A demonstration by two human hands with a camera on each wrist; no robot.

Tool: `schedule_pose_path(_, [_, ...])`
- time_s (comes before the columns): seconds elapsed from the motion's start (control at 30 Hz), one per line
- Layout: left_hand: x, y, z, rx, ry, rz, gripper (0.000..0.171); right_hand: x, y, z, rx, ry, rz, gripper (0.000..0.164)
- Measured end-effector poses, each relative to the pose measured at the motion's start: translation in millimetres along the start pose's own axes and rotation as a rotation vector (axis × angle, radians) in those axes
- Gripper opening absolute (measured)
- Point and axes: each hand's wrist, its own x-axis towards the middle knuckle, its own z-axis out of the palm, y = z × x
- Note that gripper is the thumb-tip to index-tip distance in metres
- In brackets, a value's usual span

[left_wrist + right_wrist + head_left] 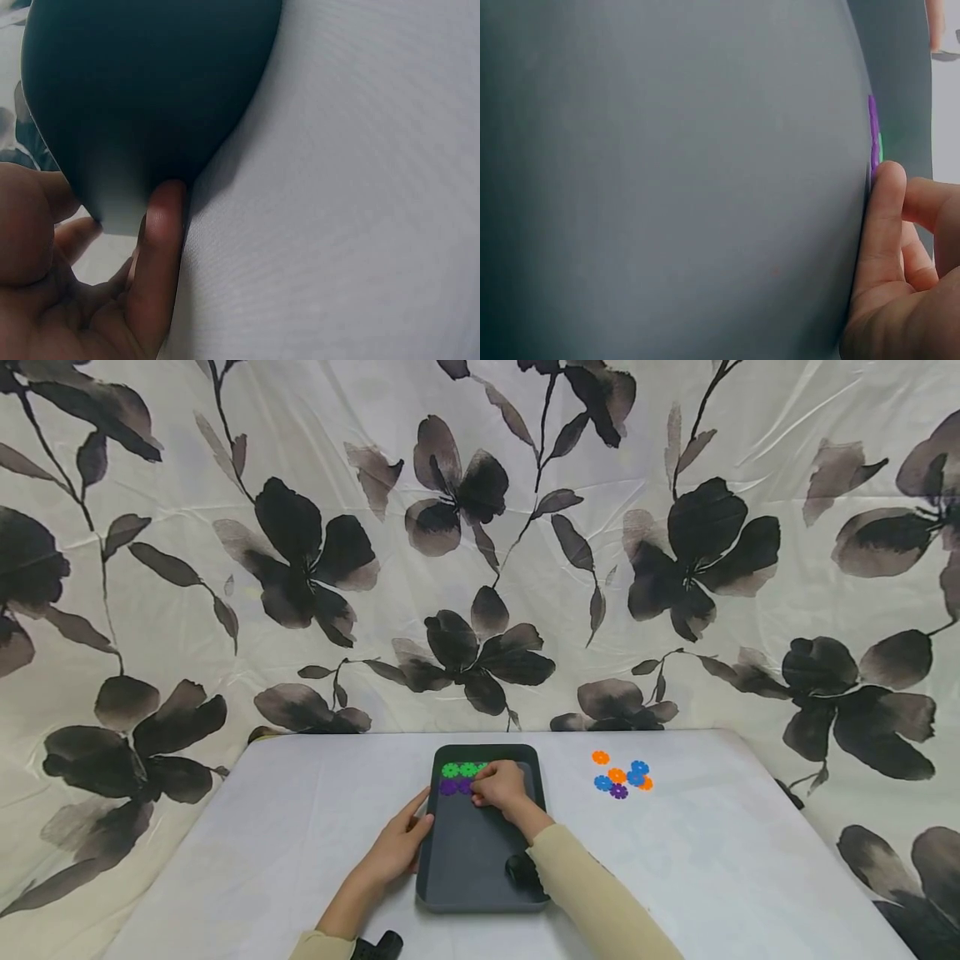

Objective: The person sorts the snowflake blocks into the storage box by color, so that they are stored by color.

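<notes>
A dark grey rectangular tray [468, 868] lies on the table. My left hand [397, 847] holds its left side, thumb at the rim; in the left wrist view a finger [163, 225] presses the outer wall. Near the tray's far end, green flower-shaped pieces [459, 770] form a row, with purple flower-shaped pieces [448, 787] in a second row just below. My right hand [501, 787] reaches over the tray's right side and pinches a purple flower-shaped piece at the right of the purple row, its fingertips down on the tray floor. That hand hides the right part of both rows.
Right of the tray, loose flower-shaped pieces lie in a cluster on the white tablecloth [675, 868]: orange pieces [600, 757], blue pieces [602, 783] and a purple one [618, 792]. A floral cloth [480, 568] hangs behind the table's far edge.
</notes>
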Motion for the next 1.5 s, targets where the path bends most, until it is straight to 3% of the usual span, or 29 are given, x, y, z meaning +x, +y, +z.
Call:
schedule_pose_path(0.5, [1.9, -4.1, 0.1, 0.016, 0.006, 0.015, 0.052, 1.0, 1.6, 1.1, -0.014, 0.011, 0.009, 0.005])
schedule_pose_path(0.87, [0.4, -1.1, -1.6, 0.031, 0.005, 0.029, 0.053, 1.0, -5.7, -3.0, 0.030, -0.050, 0.038, 0.006])
schedule_pose_path(1.17, [-3.8, -0.5, 0.7, 0.037, -0.005, 0.039, 0.052, -6.8, -28.0, -16.5, 0.022, -0.136, 0.003, 0.011])
schedule_pose_path(1.5, [-1.9, -0.4, 1.4, 0.051, 0.009, 0.030, 0.052, -13.5, -65.3, -52.1, 0.013, -0.169, -0.065, 0.014])
